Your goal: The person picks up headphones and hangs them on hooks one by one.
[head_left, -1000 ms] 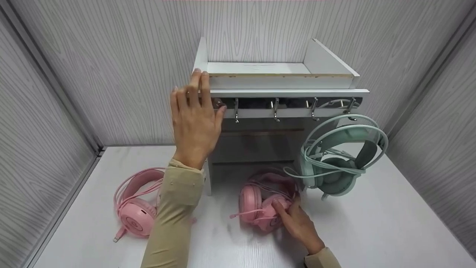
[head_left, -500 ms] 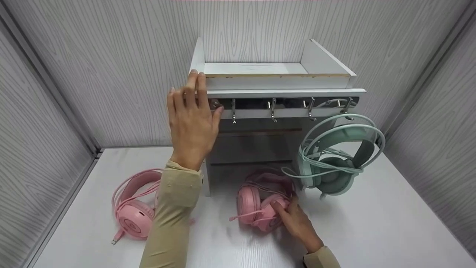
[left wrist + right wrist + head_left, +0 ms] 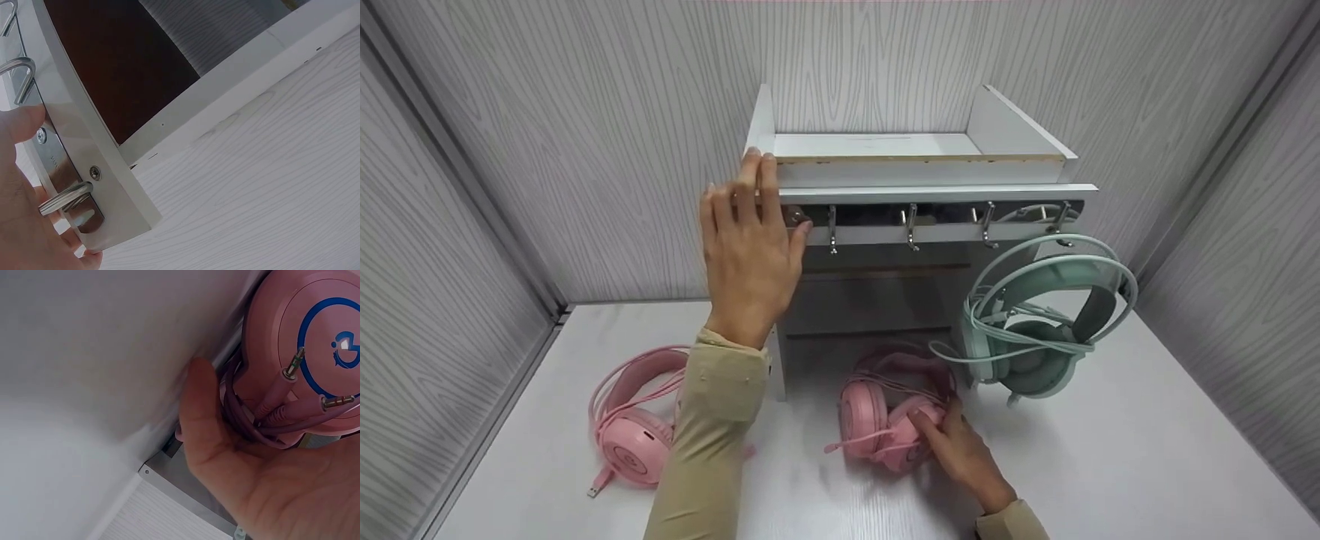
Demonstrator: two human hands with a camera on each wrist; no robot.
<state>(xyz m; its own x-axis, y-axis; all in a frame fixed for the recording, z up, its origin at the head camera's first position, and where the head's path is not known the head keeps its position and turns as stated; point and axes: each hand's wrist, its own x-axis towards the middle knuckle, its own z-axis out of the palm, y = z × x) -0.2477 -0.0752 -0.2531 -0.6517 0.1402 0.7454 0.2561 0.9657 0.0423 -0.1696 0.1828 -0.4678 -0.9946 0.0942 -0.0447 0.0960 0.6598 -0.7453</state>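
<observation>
My left hand (image 3: 754, 262) lies against the left end of the white rack (image 3: 919, 176), its fingers straight up over the front ledge. In the left wrist view its thumb (image 3: 25, 122) touches the metal hook strip (image 3: 53, 152). Below the rack, my right hand (image 3: 964, 454) holds a pink headset (image 3: 864, 412) by one ear cup, thumb on top and other fingers mostly hidden. The headset rests low, partly in the rack's shade. Close by in the right wrist view are its ear cup (image 3: 315, 337), bundled cable and two jack plugs (image 3: 281, 391).
A green headset (image 3: 1035, 360) with wound cable hangs from the rightmost hook (image 3: 1065, 225). Another pink headset (image 3: 634, 450) lies at the left on the white table (image 3: 1140, 480), partly behind the left sleeve. Wood-grain panels (image 3: 615, 150) enclose the table.
</observation>
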